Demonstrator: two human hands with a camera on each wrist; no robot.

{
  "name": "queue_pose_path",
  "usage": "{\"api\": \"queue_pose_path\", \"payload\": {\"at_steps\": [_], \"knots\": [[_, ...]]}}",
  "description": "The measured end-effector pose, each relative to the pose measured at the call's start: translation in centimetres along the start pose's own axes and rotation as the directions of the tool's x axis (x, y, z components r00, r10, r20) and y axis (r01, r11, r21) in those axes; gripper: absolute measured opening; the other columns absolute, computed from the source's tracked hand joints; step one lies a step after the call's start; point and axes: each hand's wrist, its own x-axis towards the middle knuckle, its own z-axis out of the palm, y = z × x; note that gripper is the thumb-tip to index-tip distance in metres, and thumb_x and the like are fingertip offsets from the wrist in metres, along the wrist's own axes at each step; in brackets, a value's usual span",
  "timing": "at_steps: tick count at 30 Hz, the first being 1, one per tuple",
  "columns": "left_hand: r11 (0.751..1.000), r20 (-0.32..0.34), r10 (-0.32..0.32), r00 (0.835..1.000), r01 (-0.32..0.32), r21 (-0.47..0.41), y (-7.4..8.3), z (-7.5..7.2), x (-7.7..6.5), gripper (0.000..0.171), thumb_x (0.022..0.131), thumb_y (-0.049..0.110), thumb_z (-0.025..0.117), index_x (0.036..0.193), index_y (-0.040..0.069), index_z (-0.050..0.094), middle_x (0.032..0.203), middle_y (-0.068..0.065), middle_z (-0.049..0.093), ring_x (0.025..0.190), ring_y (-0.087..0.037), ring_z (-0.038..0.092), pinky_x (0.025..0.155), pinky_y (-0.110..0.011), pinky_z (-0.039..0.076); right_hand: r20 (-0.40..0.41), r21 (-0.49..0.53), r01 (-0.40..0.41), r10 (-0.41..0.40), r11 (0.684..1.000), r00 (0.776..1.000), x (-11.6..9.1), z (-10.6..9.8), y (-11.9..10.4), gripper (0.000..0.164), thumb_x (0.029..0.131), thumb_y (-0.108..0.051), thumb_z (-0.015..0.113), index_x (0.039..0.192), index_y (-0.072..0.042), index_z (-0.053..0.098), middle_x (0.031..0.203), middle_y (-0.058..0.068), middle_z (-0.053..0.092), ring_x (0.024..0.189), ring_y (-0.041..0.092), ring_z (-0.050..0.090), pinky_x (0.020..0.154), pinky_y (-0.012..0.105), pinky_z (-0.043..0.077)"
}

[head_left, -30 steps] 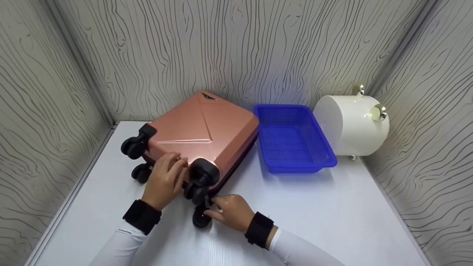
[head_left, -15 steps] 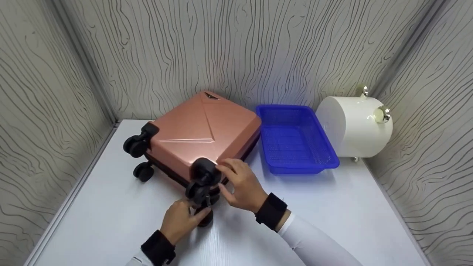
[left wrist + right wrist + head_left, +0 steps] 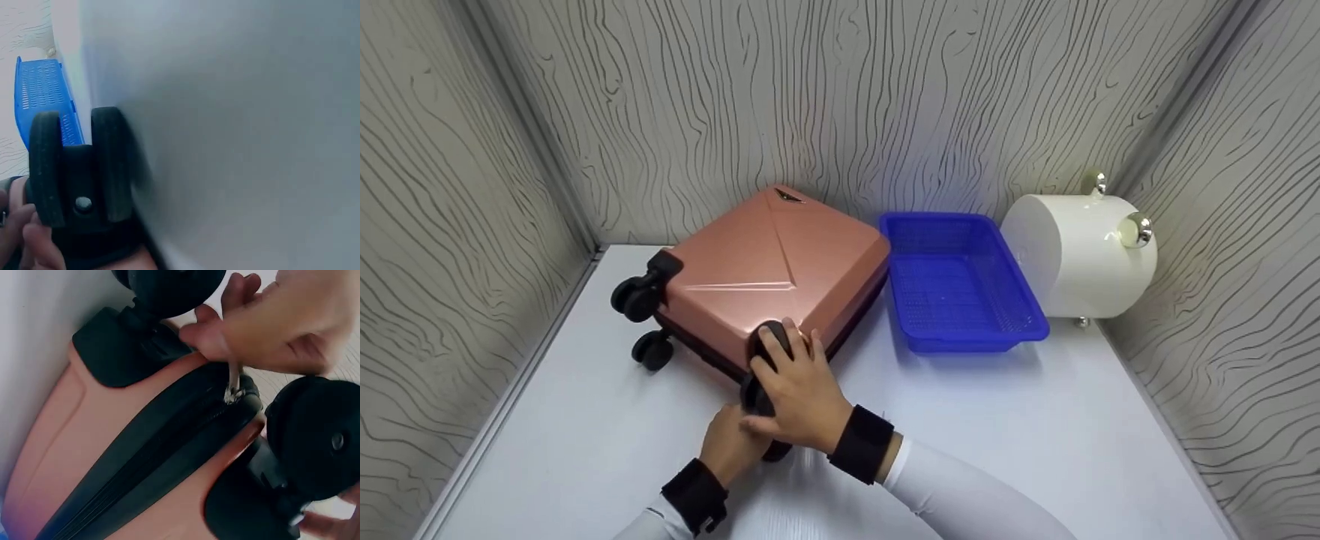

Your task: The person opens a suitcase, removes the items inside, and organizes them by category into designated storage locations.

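Observation:
A rose-pink hard-shell suitcase [image 3: 780,255] lies on its side, black wheels towards me. My right hand [image 3: 802,394] rests spread over the near upper corner and its black wheel [image 3: 754,394], thumb pointing left below the wheel. Low beside it, my left hand [image 3: 733,444] is at the suitcase's bottom, partly covered by the right. In the right wrist view the left fingers pinch a zipper pull [image 3: 233,379] at the end of the zipper, between two wheels. The left wrist view shows the lower twin wheel [image 3: 112,163] close up, with fingertips [image 3: 42,247] beside it.
A blue plastic basket [image 3: 904,315] stands right of the suitcase, close to its side. Beyond it a white cylindrical object [image 3: 1087,262] with silver-tipped legs lies on its side. Patterned walls [image 3: 840,97] enclose the white table [image 3: 997,450] at the back and sides.
The left hand came down from the suitcase's lower edge to the low wheel. The right hand left that spot and moved up onto the upper wheel corner. The suitcase hardly moved.

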Motion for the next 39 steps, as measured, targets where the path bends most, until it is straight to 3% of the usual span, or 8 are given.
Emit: {"api": "queue_pose_path", "payload": {"at_steps": [8,15,18,24,28,33,36,39], "knots": [[0.984,-0.005,0.156,0.988,-0.155,0.09,-0.5,-0.1,-0.9,0.026,0.085,0.003,0.078,0.068,0.01,0.059,0.063,-0.005,0.061,0.053,-0.02,0.059,0.048,-0.037,0.047,-0.01,-0.014,-0.001,0.001,1.0,1.0,0.1,0.2,-0.1,0.067,0.094,-0.074,0.064,0.135,-0.021,0.069,0.163,0.014,0.052,0.152,0.046,0.047,0.114,0.068,0.048],[0.932,-0.132,0.317,0.939,-0.282,0.229,-0.9,0.0,-1.0,0.031,0.078,0.002,0.081,0.065,0.012,0.055,0.058,-0.001,0.055,0.048,-0.013,0.051,0.043,-0.031,0.042,-0.054,0.044,0.031,-0.029,0.999,0.998,-0.5,0.2,0.6,0.057,0.094,-0.063,0.07,0.131,-0.019,0.07,0.164,0.015,0.052,0.152,0.048,0.047,0.111,0.071,0.049],[0.92,-0.206,0.347,0.915,-0.29,0.264,-1.5,-0.3,-1.3,0.038,0.082,0.007,0.079,0.06,0.016,0.049,0.055,0.003,0.051,0.044,-0.008,0.043,0.039,-0.027,0.035,-0.069,0.083,0.058,-0.052,0.995,0.996,-1.0,0.2,1.2,0.055,0.094,-0.06,0.071,0.129,-0.018,0.069,0.164,0.014,0.052,0.153,0.049,0.046,0.11,0.072,0.049],[0.906,-0.315,0.35,0.882,-0.235,0.351,-4.2,-2.0,-1.4,0.04,0.09,0.013,0.067,0.056,0.015,0.045,0.05,-0.001,0.051,0.038,-0.02,0.048,0.035,-0.036,0.034,-0.074,0.203,0.131,-0.118,0.97,0.99,-2.4,0.1,3.1,0.051,0.096,-0.056,0.073,0.13,-0.018,0.068,0.167,0.015,0.048,0.157,0.046,0.041,0.114,0.073,0.045],[0.924,-0.357,0.274,0.893,-0.14,0.357,-6.4,-4.4,-1.6,0.043,0.091,0.014,0.064,0.052,0.013,0.044,0.048,-0.004,0.048,0.037,-0.026,0.048,0.034,-0.041,0.035,-0.111,0.284,0.218,-0.194,0.934,0.975,-3.7,0.4,5.6,0.052,0.094,-0.054,0.076,0.131,-0.017,0.069,0.17,0.016,0.045,0.158,0.046,0.04,0.115,0.075,0.044],[0.959,-0.38,0.033,0.924,0.077,0.272,-8.2,-7.9,-2.9,0.039,0.09,0.009,0.07,0.055,0.012,0.053,0.054,-0.011,0.057,0.043,-0.037,0.055,0.038,-0.053,0.039,-0.171,0.417,0.283,-0.231,0.864,0.958,-4.8,1.0,9.3,0.048,0.09,-0.046,0.081,0.125,-0.016,0.07,0.167,0.016,0.049,0.157,0.045,0.042,0.117,0.076,0.041],[0.954,-0.357,-0.065,0.932,0.163,0.251,-9.1,-9.6,-3.4,0.038,0.088,0.006,0.071,0.056,0.013,0.051,0.055,-0.009,0.056,0.044,-0.031,0.052,0.039,-0.051,0.038,-0.187,0.484,0.301,-0.239,0.822,0.953,-4.9,1.1,10.9,0.041,0.087,-0.033,0.081,0.121,-0.014,0.069,0.164,0.017,0.052,0.154,0.044,0.046,0.118,0.074,0.041],[0.948,-0.309,-0.109,0.945,0.193,0.254,-10.2,-10.8,-3.0,0.041,0.088,0.005,0.07,0.057,0.015,0.045,0.055,-0.003,0.049,0.046,-0.022,0.044,0.04,-0.046,0.035,-0.181,0.478,0.326,-0.272,0.816,0.945,-4.8,0.8,11.5,0.039,0.088,-0.027,0.079,0.123,-0.014,0.069,0.164,0.017,0.053,0.153,0.043,0.047,0.119,0.071,0.042]]}}
